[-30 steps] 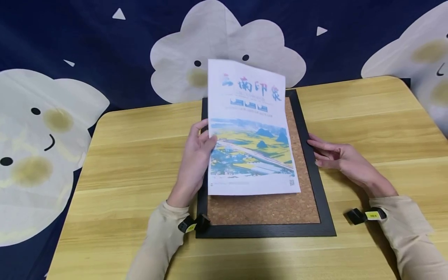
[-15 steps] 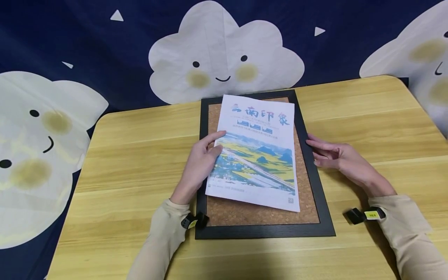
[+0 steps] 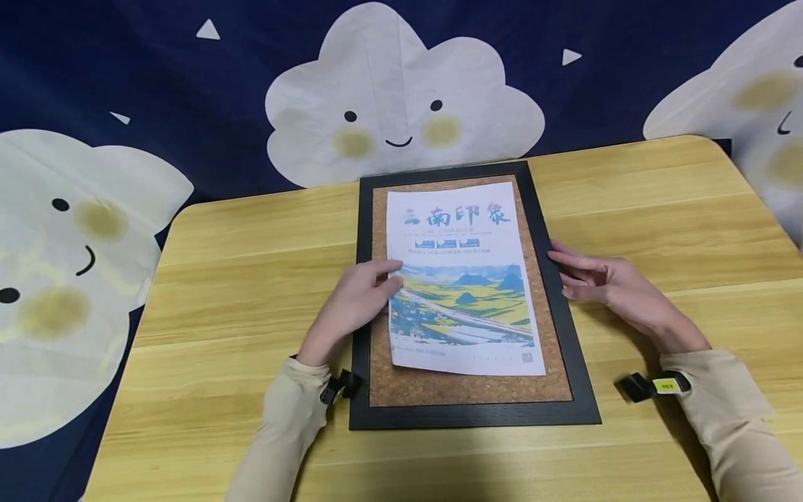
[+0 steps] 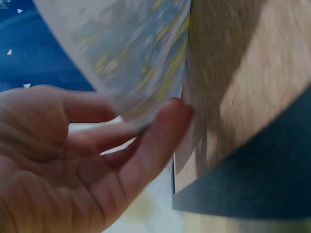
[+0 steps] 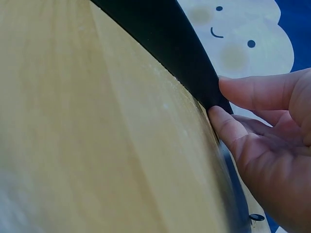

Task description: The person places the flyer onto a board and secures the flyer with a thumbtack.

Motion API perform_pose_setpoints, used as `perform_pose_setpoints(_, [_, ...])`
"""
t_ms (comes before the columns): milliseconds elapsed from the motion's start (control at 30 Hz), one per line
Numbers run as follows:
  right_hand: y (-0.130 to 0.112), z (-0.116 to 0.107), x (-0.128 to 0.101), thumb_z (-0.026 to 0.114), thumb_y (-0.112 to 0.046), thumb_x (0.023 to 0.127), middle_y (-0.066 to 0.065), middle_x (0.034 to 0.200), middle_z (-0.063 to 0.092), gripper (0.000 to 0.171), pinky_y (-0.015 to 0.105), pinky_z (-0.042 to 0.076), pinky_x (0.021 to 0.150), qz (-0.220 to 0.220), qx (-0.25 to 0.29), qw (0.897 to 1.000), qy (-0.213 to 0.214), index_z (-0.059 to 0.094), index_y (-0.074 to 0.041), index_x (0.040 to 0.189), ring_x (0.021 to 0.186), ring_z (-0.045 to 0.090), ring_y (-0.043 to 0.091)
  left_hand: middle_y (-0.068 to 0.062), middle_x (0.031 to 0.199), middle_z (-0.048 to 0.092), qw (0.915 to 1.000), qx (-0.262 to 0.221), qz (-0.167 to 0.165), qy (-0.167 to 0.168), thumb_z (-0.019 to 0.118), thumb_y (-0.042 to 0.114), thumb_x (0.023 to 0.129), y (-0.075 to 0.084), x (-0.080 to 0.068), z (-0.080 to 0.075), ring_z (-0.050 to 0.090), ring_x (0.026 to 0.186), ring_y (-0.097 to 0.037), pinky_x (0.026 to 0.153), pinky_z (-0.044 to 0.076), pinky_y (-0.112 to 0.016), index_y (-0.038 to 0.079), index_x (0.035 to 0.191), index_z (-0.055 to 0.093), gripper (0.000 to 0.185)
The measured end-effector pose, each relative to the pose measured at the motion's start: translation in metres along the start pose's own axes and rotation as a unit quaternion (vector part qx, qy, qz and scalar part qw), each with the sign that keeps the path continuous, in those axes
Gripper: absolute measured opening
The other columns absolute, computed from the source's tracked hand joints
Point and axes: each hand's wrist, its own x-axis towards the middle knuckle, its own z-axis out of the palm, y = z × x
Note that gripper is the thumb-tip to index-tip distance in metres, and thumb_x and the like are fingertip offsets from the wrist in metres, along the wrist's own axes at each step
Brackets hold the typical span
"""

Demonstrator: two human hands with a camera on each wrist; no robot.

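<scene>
A printed paper sheet point(image 3: 464, 300), with coloured characters above a landscape picture, lies over the cork board point(image 3: 470, 392) inside a black frame point(image 3: 473, 415). At the sheet's left edge, my left hand point(image 3: 351, 300) pinches the paper between thumb and fingers. The left wrist view has the sheet point(image 4: 141, 53) held at its margin, its edge standing off the cork. My right hand point(image 3: 617, 279) touches the outer right side of the frame with thumb and finger tips. Those tips meet the black frame edge point(image 5: 170, 43) in the right wrist view.
The frame lies on a light wooden table point(image 3: 251, 279), near its far edge. Behind hangs a dark blue cloth with a smiling cloud point(image 3: 401, 90). Small black cameras point(image 3: 638, 388) are strapped to both wrists.
From raised and tilted, the sheet has come down onto the cork board and turned straighter to the frame. My left hand moved down with it. The right hand stays at the frame's edge.
</scene>
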Motion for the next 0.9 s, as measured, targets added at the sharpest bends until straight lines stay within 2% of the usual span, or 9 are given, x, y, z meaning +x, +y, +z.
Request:
perform_pose_setpoints(100, [0.0, 0.0, 0.0, 0.068, 0.005, 0.096, 0.018, 0.169, 0.021, 0.065, 0.018, 0.05, 0.095, 0.0, 0.001, 1.0, 0.0, 0.04, 0.007, 0.154, 0.126, 0.051, -0.011, -0.02, 0.149, 0.054, 0.9988, 0.04, -0.001, -0.027, 0.052, 0.023, 0.109, -0.001, 0.0, -0.001, 0.054, 0.134, -0.034, 0.108, 0.045, -0.051, -0.001, 0.149, 0.054, 0.046])
perform_pose_setpoints(167, [0.0, 0.0, 0.0, 0.068, 0.006, 0.095, 0.018, 0.169, 0.021, 0.065, 0.018, 0.05, 0.095, 0.0, 0.003, 1.0, 0.001, 0.04, 0.007, 0.154, 0.126, 0.052, -0.011, -0.021, 0.15, 0.054, 0.9975, 0.06, 0.001, -0.036, 0.053, 0.024, 0.109, -0.002, 0.001, -0.001, 0.05, 0.138, -0.034, 0.109, 0.044, -0.052, -0.002, 0.149, 0.053, 0.048])
perform_pose_setpoints(300, [-0.001, 0.0, 0.0, 0.069, 0.006, 0.095, 0.019, 0.169, 0.021, 0.066, 0.019, 0.05, 0.094, 0.002, -0.001, 1.0, 0.003, 0.04, 0.007, 0.154, 0.125, 0.052, -0.011, -0.017, 0.126, 0.065, 0.9952, 0.087, -0.007, -0.046, 0.055, 0.026, 0.108, -0.003, 0.002, 0.0, 0.06, 0.111, -0.029, 0.091, 0.05, -0.044, -0.001, 0.15, 0.052, 0.05])
perform_pose_setpoints(433, [-0.003, 0.0, 0.0, 0.069, 0.003, 0.096, 0.02, 0.169, 0.02, 0.066, 0.018, 0.051, 0.094, 0.006, -0.01, 1.0, 0.002, 0.04, 0.006, 0.155, 0.124, 0.053, -0.01, -0.011, 0.101, 0.062, 0.9914, 0.123, -0.025, -0.036, 0.058, 0.027, 0.107, -0.001, 0.0, 0.0, 0.054, 0.088, -0.025, 0.075, 0.044, -0.039, 0.003, 0.151, 0.052, 0.051])
perform_pose_setpoints(533, [-0.004, -0.001, 0.0, 0.069, 0.002, 0.096, 0.021, 0.169, 0.02, 0.065, 0.018, 0.051, 0.094, 0.006, -0.018, 1.0, 0.0, 0.04, 0.005, 0.155, 0.125, 0.052, -0.01, -0.012, 0.102, 0.058, 0.9862, 0.161, -0.036, -0.017, 0.061, 0.028, 0.106, 0.003, -0.002, 0.001, 0.052, 0.083, -0.025, 0.07, 0.042, -0.037, 0.004, 0.152, 0.052, 0.053])
perform_pose_setpoints(633, [-0.005, -0.001, 0.001, 0.069, 0.001, 0.096, 0.021, 0.169, 0.02, 0.065, 0.018, 0.05, 0.094, 0.006, -0.025, 1.0, -0.001, 0.041, 0.005, 0.155, 0.126, 0.052, -0.009, -0.015, 0.114, 0.054, 0.9808, 0.191, -0.039, -0.005, 0.063, 0.028, 0.105, 0.007, -0.004, 0.003, 0.053, 0.086, -0.027, 0.069, 0.046, -0.038, 0.004, 0.153, 0.049, 0.056])
perform_pose_setpoints(767, [-0.005, -0.002, 0.001, 0.069, 0.001, 0.097, 0.021, 0.169, 0.02, 0.065, 0.018, 0.05, 0.094, 0.007, -0.027, 1.0, -0.003, 0.041, 0.004, 0.155, 0.126, 0.052, -0.009, -0.02, 0.145, 0.044, 0.9724, 0.231, -0.015, -0.032, 0.065, 0.031, 0.104, 0.011, -0.007, 0.007, 0.053, 0.12, -0.033, 0.092, 0.051, -0.045, 0.008, 0.158, 0.043, 0.064])
perform_pose_setpoints(833, [-0.005, -0.002, 0.001, 0.069, 0.002, 0.097, 0.021, 0.169, 0.02, 0.065, 0.019, 0.051, 0.094, 0.008, -0.024, 1.0, -0.004, 0.04, 0.005, 0.155, 0.125, 0.053, -0.008, -0.021, 0.161, 0.032, 0.9669, 0.247, 0.001, -0.063, 0.067, 0.035, 0.102, 0.012, -0.009, 0.01, 0.041, 0.141, -0.036, 0.107, 0.045, -0.05, 0.011, 0.161, 0.04, 0.069])
perform_pose_setpoints(900, [-0.005, -0.002, 0.0, 0.069, 0.002, 0.097, 0.022, 0.169, 0.02, 0.065, 0.019, 0.051, 0.093, 0.007, -0.025, 1.0, -0.005, 0.04, 0.005, 0.155, 0.125, 0.053, -0.008, -0.02, 0.169, 0.02, 0.9633, 0.251, 0.013, -0.095, 0.069, 0.038, 0.101, 0.014, -0.01, 0.014, 0.026, 0.153, -0.039, 0.116, 0.036, -0.053, 0.013, 0.162, 0.038, 0.073])
